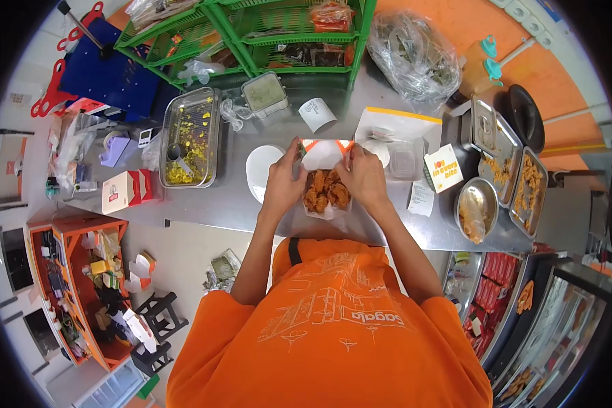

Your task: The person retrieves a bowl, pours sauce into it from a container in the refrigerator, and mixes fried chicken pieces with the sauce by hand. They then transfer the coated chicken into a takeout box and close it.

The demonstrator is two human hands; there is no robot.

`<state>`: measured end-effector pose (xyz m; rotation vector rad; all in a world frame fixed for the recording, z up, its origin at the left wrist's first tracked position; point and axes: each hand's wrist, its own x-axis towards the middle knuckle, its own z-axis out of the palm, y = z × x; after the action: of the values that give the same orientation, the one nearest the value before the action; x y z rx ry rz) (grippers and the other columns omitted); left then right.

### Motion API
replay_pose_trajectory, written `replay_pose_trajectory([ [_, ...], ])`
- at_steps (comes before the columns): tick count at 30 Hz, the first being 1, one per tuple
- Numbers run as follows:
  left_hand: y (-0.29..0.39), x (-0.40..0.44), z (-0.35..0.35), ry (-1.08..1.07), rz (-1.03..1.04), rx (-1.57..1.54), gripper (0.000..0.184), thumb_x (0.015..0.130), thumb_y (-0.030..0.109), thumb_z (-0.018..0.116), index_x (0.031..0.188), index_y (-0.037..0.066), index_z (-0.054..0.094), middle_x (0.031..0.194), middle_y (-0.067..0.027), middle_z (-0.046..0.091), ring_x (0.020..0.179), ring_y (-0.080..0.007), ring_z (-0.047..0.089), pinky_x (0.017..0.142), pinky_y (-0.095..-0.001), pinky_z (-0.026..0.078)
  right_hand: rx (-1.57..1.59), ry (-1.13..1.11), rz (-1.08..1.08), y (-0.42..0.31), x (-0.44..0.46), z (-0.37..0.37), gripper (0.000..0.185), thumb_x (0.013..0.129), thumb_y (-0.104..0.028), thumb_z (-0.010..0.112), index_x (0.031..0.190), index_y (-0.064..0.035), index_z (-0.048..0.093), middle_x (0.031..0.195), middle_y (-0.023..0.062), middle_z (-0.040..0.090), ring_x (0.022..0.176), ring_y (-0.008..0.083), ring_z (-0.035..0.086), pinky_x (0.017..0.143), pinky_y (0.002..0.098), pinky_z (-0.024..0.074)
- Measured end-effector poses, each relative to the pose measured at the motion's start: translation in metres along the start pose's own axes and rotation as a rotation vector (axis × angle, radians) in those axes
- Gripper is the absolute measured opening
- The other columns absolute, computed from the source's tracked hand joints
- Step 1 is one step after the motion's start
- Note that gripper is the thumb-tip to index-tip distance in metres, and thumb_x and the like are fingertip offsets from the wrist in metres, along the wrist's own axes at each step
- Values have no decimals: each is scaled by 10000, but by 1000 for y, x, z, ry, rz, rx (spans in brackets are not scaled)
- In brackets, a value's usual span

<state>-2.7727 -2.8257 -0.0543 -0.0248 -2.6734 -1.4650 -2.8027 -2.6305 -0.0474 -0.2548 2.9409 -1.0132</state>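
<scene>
On the steel counter in front of me is a small paper food box holding pieces of fried chicken (327,191). Its raised lid (324,158) is white inside, with an orange-and-white patterned edge at the far side. My left hand (285,180) grips the left side of the box near the lid's fold. Opposite it, my right hand (364,178) holds the right side, thumb pressed at the lid's corner. A white paper bowl (262,171) stands just beyond my left wrist. Some fingertips are hidden behind the lid.
Left is a glass tray (189,139) with yellow bits and a spoon. To the right are a printed card (443,168), a receipt (421,198), a metal bowl (477,209) and trays of fried food (528,190). Green racks (248,41) stand behind the counter.
</scene>
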Motion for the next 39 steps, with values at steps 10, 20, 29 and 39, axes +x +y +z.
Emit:
replay_pose_trajectory([
  [10, -42, -60, -6, -29, 312, 13, 486, 816, -98, 583, 1291, 8, 568, 1338, -163, 597, 1297, -365, 523, 1028, -418, 468, 28, -81, -352, 25, -63, -15, 439, 826, 13, 596, 1258, 12, 523, 1168, 215, 633, 987, 427, 633, 830, 454, 544],
  [20, -80, -105, 20, -39, 228, -91, 463, 762, -127, 586, 1181, 59, 654, 1180, -172, 562, 1065, -343, 609, 846, -412, 518, -61, -13, -526, 64, -121, 27, 526, 823, -42, 664, 1316, 40, 497, 1399, 234, 498, 1261, 389, 537, 985, 407, 530],
  [29, -65, -109, 13, -41, -356, -457, 421, 916, -92, 512, 1330, -33, 562, 1234, -123, 653, 1146, -187, 613, 990, -300, 472, -66, -47, -550, 60, -131, 33, 561, 823, -63, 641, 1344, 35, 460, 1435, 247, 456, 1300, 411, 498, 989, 409, 519],
  [39, -42, -100, -14, -287, -780, -942, 469, 977, 138, 610, 1363, -95, 475, 1271, -140, 606, 1141, -215, 608, 959, -369, 510, -79, -45, -545, 68, -150, 49, 567, 861, -96, 571, 1411, -42, 444, 1485, 238, 404, 1333, 379, 475, 934, 388, 546],
])
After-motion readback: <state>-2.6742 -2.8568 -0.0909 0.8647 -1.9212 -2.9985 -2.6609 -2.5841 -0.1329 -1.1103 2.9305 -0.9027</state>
